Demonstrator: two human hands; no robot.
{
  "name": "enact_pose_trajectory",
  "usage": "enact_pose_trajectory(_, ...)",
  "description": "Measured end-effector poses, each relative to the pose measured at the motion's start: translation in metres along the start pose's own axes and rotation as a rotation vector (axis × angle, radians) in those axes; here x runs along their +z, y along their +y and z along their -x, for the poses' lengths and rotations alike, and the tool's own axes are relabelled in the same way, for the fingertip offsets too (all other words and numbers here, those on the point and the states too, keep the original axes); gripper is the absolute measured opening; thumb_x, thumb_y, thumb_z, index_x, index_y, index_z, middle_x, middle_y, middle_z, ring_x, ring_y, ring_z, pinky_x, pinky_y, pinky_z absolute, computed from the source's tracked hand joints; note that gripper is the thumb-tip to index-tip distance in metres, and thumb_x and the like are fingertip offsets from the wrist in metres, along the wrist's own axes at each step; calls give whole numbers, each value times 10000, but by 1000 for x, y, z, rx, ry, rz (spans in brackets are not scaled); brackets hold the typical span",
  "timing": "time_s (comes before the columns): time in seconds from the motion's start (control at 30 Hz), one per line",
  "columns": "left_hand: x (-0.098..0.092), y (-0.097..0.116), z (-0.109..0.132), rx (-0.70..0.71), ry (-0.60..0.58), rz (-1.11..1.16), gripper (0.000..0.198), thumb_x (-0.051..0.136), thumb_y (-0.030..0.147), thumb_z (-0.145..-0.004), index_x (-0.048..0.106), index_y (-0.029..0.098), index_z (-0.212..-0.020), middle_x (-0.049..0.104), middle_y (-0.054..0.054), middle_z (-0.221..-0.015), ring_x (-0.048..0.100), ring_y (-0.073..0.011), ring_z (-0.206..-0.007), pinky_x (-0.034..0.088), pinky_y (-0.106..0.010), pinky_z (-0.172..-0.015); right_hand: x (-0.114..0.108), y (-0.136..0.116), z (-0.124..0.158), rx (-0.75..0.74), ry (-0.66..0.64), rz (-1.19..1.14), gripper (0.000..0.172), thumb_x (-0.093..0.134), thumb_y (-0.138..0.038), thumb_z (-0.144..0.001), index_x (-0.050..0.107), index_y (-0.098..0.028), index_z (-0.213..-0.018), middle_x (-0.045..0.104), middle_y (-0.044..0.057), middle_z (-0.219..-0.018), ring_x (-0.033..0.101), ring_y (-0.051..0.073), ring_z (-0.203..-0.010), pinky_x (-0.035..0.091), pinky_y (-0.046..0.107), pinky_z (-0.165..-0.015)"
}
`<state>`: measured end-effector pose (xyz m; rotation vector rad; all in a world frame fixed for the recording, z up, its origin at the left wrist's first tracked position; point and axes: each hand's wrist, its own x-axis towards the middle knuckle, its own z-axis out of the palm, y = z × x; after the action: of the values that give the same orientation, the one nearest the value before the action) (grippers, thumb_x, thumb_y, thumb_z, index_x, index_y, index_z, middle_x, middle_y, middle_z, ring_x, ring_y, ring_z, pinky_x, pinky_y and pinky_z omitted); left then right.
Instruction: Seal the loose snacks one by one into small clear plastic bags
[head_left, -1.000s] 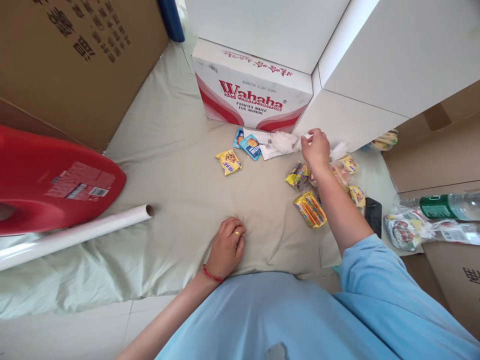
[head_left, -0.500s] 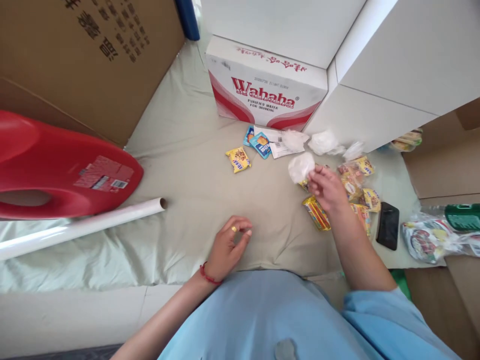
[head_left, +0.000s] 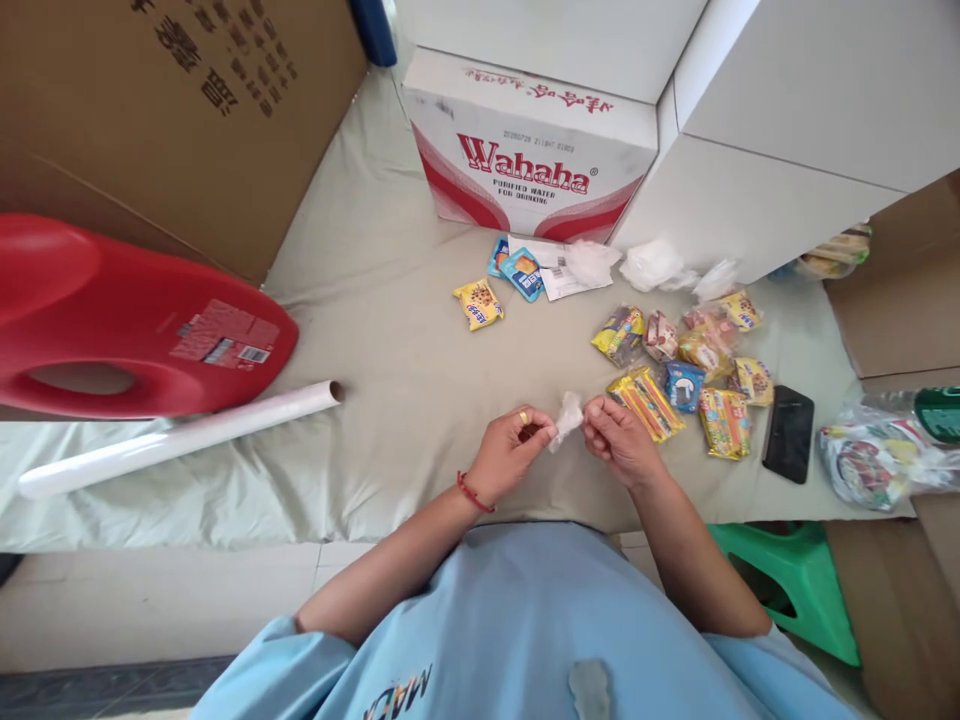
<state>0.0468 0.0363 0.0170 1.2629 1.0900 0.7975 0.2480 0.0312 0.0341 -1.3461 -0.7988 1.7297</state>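
Close in front of my body, a small crumpled piece of translucent white plastic (head_left: 568, 418), perhaps a thin bag, is stretched between both hands. My left hand (head_left: 519, 450), with a ring and a red bracelet, pinches its left edge. Fingertips of my right hand (head_left: 616, 438) are closed on its right side. Just beyond the right hand lie a yellow-and-red snack pack (head_left: 646, 402), a dark blue packet (head_left: 683, 386) and a yellow packet (head_left: 619, 335). Farther off, a yellow cookie packet (head_left: 478, 304) lies beside a light blue packet (head_left: 523, 274).
A Wahaha water carton (head_left: 536, 170) stands at the back against white cabinets. At left are a red jug (head_left: 142, 320) and a white roll (head_left: 187, 440). More snacks, a black phone (head_left: 789, 434) and a bagged bundle (head_left: 874, 465) lie right. A green stool (head_left: 802, 580) stands below.
My right hand has brought the white plastic toward my body and leftward. My left hand has moved right and up and now pinches it too. The snack packs behind are uncovered.
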Motion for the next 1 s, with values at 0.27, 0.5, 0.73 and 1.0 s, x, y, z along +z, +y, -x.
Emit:
enact_pose_trajectory(0.27, -8, -1, 11, -28, 79, 6, 344, 589, 508, -936, 654, 180, -854, 599, -7, -788, 530, -141, -737, 427, -267, -713, 27, 12, -8, -149, -143, 233, 303, 848, -482, -774, 702, -242, -887, 639, -8, -818, 564, 163, -776, 468, 289, -731)
enact_pose_trajectory(0.5, -20, -10, 9, -155, 95, 232, 410, 656, 586, -896, 582, 191, -812, 536, 32, -701, 468, -127, -693, 403, -266, -708, -1, 16, -7, -78, -74, 126, 323, 850, -476, -771, 666, -213, -804, 563, -38, -703, 468, 119, -634, 391, 249, -611)
enact_pose_trajectory(0.73, -15, -14, 10, -171, 151, 614, 421, 824, 553, -786, 620, 199, -884, 643, 2, -916, 590, -146, -877, 498, -303, -842, -7, 21, 5, -60, -173, 155, 277, 821, -462, -811, 704, -217, -866, 599, -34, -731, 509, 119, -645, 420, 242, -625)
enact_pose_trajectory(1.0, -25, -14, 7, -58, 297, 572, 386, 814, 526, -817, 624, 201, -898, 677, -3, -944, 634, -152, -901, 534, -325, -878, -7, 21, 2, -265, -38, 513, 241, 668, -457, -928, 738, -227, -955, 697, 6, -821, 621, 184, -747, 484, 296, -702)
